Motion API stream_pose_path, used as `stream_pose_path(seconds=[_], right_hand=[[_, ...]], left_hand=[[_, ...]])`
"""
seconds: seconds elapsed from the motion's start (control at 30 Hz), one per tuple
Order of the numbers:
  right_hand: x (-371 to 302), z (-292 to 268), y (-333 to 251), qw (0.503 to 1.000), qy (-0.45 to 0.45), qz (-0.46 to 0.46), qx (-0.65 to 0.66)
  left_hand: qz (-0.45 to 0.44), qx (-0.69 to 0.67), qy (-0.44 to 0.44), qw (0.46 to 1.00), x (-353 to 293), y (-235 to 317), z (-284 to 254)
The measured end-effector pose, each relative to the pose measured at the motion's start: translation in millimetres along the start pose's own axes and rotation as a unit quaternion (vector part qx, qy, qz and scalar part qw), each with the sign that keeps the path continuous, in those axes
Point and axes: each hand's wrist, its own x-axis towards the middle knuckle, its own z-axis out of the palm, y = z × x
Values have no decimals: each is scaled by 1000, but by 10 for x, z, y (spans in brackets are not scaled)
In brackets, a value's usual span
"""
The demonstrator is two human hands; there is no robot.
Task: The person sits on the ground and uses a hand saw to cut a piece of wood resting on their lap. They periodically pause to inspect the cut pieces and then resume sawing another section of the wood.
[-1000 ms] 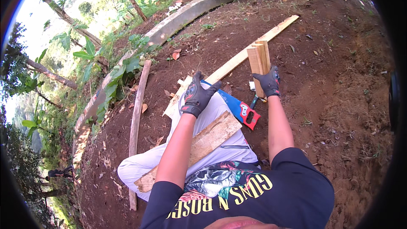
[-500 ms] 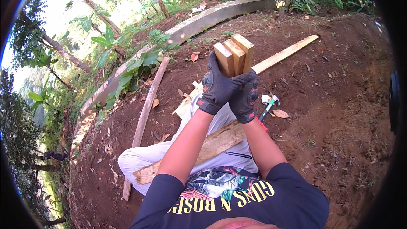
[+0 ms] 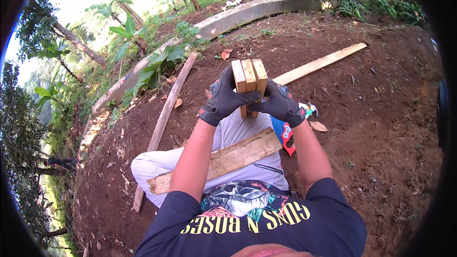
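Three short wooden blocks [image 3: 249, 77] stand upright side by side, pressed together between my two gloved hands. My left hand [image 3: 225, 99], in a black glove, closes on their left side, with fingers across the near face. On the other side my right hand [image 3: 282, 103], in a matching glove, grips the blocks low down. Their bottom ends hang above my lap. Across my light trousers lies a rough plank [image 3: 231, 159]. A saw [image 3: 287, 138] with a red handle rests beside my right forearm, its blade partly hidden.
A hammer [image 3: 312, 110] lies on the soil past my right wrist, partly covered. One long board [image 3: 326, 62] stretches away to the far right, and a weathered one [image 3: 166, 119] lies at my left. Beyond curves a low concrete wall [image 3: 247, 13], with plants and trees behind.
The blocks have come down and slightly left, turning from tilted to more upright. My right hand has shifted from beneath them to their right side. The saw's handle now shows more.
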Motion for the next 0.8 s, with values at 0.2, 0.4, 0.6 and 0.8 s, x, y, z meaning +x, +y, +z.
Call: stream_pose_path(seconds=[0.2, 0.4, 0.6, 0.8], right_hand=[[42, 10, -81, 1000, -7, 2, 15], [132, -17, -78, 999, -8, -37, -33], [297, 1, 136, 998, -20, -40, -32], [524, 70, 414, 996, 9, -85, 36]], left_hand=[[67, 82, -14, 994, -49, -91, -52], [42, 13, 5, 999, 4, -6, -67], [28, 78, 12, 996, 34, -26, -191], [51, 119, 123, 984, 101, -492, -78]])
